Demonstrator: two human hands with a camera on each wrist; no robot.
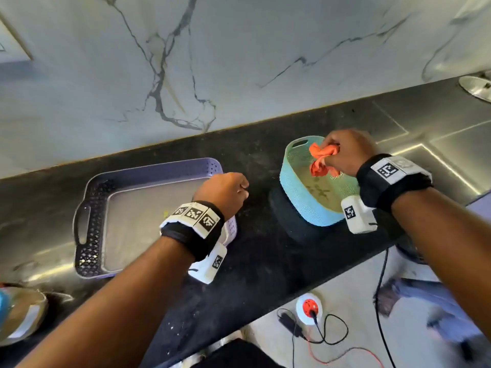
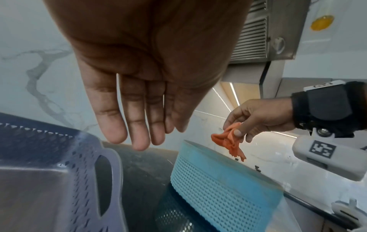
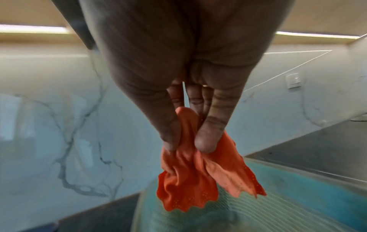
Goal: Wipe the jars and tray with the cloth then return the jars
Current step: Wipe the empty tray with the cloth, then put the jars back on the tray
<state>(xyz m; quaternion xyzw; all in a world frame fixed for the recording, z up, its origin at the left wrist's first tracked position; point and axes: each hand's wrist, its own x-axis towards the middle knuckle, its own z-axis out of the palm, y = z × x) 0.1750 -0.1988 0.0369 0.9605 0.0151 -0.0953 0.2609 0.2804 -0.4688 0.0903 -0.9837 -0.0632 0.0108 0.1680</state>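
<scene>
My right hand (image 1: 328, 152) pinches a crumpled orange cloth (image 1: 320, 163) between thumb and fingers, held above the open top of a teal perforated basket (image 1: 300, 197). The right wrist view shows the cloth (image 3: 188, 180) hanging from my fingertips (image 3: 204, 141) over the basket (image 3: 298, 188). My left hand (image 1: 245, 188) hovers empty over the right end of the purple perforated tray (image 1: 90, 235), its fingers (image 2: 139, 125) straight and relaxed above the tray handle (image 2: 111, 172). The tray floor is bare. No jars are in view.
Tray and basket sit on a black counter (image 1: 260, 261) against a marble wall. A steel sink surround (image 1: 425, 144) lies to the right. A bowl-like object (image 1: 18, 314) is at the lower left. A red-and-white power socket (image 1: 309, 309) with cables lies on the floor.
</scene>
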